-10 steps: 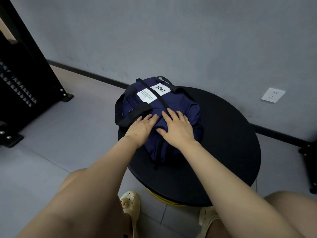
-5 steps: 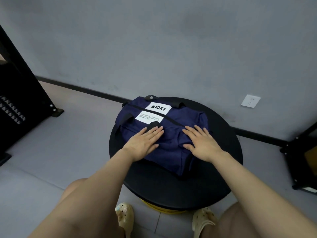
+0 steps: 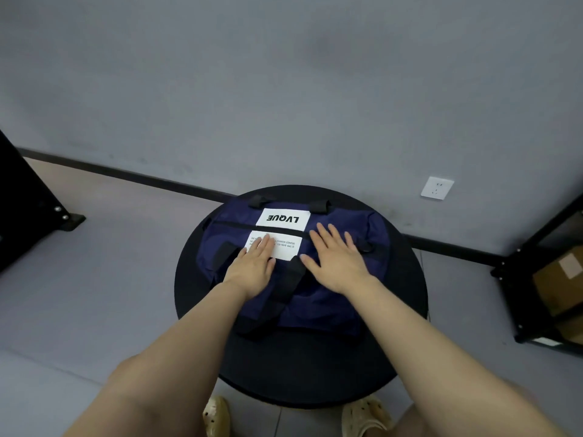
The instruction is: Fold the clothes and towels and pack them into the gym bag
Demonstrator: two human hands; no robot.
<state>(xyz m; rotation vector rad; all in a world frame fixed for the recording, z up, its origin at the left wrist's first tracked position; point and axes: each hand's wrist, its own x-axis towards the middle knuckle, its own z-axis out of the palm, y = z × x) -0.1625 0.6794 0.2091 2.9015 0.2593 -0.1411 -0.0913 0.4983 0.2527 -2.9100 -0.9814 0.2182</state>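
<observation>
Head view. Round black table: carries the load, near a grey wall. Navy gym bag: lies at the table's centre, zip line closed as far as visible, bulging; black strap loops at its near and far sides. Right hand: fingers straight and spread, flat on the bag's right half, gripping nothing. Left hand: fingers straight, pressing the white label. No loose clothes or towels show; packing judged finished or nearly so.
</observation>
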